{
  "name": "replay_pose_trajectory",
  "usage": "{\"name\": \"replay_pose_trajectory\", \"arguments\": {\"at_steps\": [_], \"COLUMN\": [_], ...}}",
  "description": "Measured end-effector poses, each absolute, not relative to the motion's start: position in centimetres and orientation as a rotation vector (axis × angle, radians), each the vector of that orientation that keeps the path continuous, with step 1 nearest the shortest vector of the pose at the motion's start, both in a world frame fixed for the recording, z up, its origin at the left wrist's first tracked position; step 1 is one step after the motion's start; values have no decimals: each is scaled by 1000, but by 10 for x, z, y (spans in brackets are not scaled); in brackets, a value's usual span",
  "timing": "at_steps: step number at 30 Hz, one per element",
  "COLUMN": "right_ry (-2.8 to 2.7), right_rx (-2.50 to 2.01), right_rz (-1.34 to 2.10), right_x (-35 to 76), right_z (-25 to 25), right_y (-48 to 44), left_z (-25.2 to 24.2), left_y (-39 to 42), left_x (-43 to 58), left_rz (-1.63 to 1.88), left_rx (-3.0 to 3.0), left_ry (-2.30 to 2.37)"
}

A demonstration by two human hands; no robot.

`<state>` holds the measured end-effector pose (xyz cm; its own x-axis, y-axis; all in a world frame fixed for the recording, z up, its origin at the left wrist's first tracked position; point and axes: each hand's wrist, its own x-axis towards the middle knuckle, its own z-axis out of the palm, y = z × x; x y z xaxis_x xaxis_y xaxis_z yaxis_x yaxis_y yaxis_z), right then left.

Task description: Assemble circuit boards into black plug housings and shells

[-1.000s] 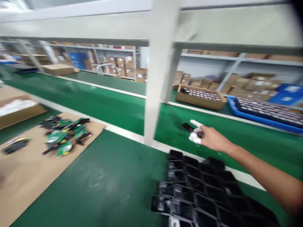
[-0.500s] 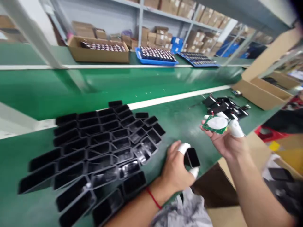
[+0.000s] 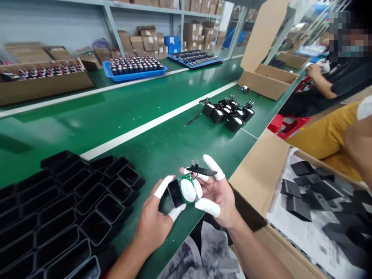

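Note:
My left hand (image 3: 155, 213), with white finger covers, grips a black plastic housing (image 3: 174, 193) between thumb and fingers. A green circuit board (image 3: 186, 177) with a round white pad sits at the housing's open end; how deep it reaches inside I cannot tell. My right hand (image 3: 216, 193), also in finger covers, is closed on the board's other side. A black plug plate (image 3: 202, 170) with two metal prongs lies across the right fingers, joined to the board by a red wire. Many open black housings (image 3: 95, 197) stand grouped left of my left hand.
Black units with plugs (image 3: 228, 112) cluster further up the green bench (image 3: 162, 143), near a thin black strip (image 3: 192, 120). An open carton (image 3: 263, 83) stands behind them. Blue trays (image 3: 135, 73) line the far side. At right, a box (image 3: 279, 224) holds black parts; a co-worker (image 3: 331, 81) sits beyond.
My hands have come together, and the circuit board has moved left to the housing's open end. The plug plate shows clearly now. The view has turned right.

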<state>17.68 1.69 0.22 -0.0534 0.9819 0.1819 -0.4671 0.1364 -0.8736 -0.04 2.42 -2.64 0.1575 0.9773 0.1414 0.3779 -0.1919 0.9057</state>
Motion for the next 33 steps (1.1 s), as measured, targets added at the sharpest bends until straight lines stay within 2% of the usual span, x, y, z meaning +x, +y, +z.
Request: {"name": "replay_pose_trajectory", "arguments": {"at_steps": [10,21,33], "right_ry": [-1210,-1517,-1495], "right_rx": [-719,-737,-898], "right_rz": [1317,1185,1141], "right_x": [182,189,191], "right_z": [-1,30,27], "right_y": [2,7,-5], "left_z": [11,39,45], "left_y": [16,17,13], "left_x": [7,5,5], "left_rz": [1186,1211,1168], "left_rx": [1087,1125,1166], "left_ry": [990,1027,1060]}}
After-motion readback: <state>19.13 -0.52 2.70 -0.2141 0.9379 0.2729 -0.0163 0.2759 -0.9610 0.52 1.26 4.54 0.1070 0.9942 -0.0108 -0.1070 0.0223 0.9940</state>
